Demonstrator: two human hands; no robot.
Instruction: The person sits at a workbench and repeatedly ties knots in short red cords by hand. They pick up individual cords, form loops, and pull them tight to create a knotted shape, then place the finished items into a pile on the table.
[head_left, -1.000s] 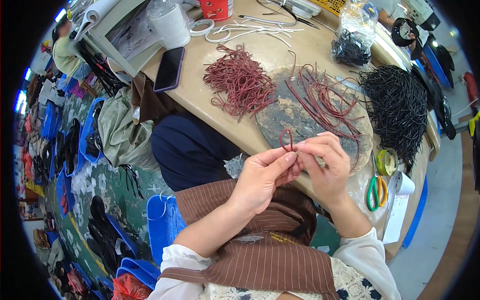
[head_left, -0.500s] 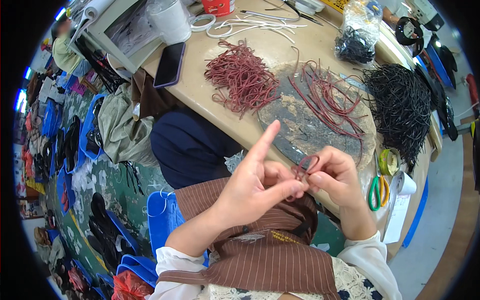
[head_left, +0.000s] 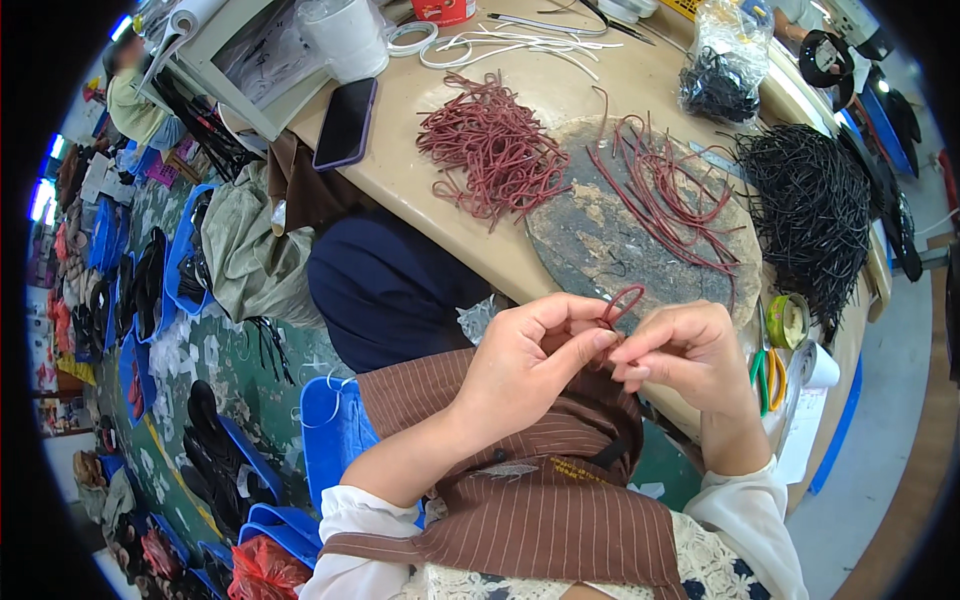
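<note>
Between my two hands, above my lap at the table's edge, is a dark red cord [head_left: 627, 299] bent into a small loop that sticks up. My left hand [head_left: 540, 350] pinches the cord between thumb and fingers. Close beside it, my right hand [head_left: 682, 352] is closed in a pinch on the same cord; its fingertips partly hide the cord's lower part. Beyond my hands lies a round, worn grey board [head_left: 590, 245] with several long red cords [head_left: 665, 200] loose on it. Left of the board is a tangled heap of red cords [head_left: 490, 150].
Black cords [head_left: 805, 220] are heaped at the right, near green-and-orange-handled scissors [head_left: 770, 380], a green tape roll [head_left: 788, 322] and a white paper roll [head_left: 818, 367]. A phone [head_left: 345, 125] lies at the table's left edge. White cords [head_left: 500, 45] lie farther back. Blue bins [head_left: 335, 425] stand on the floor.
My left index finger, stretched out before, has curled in to the cord. The red loop now stands up more plainly between my hands. The view has shifted slightly.
</note>
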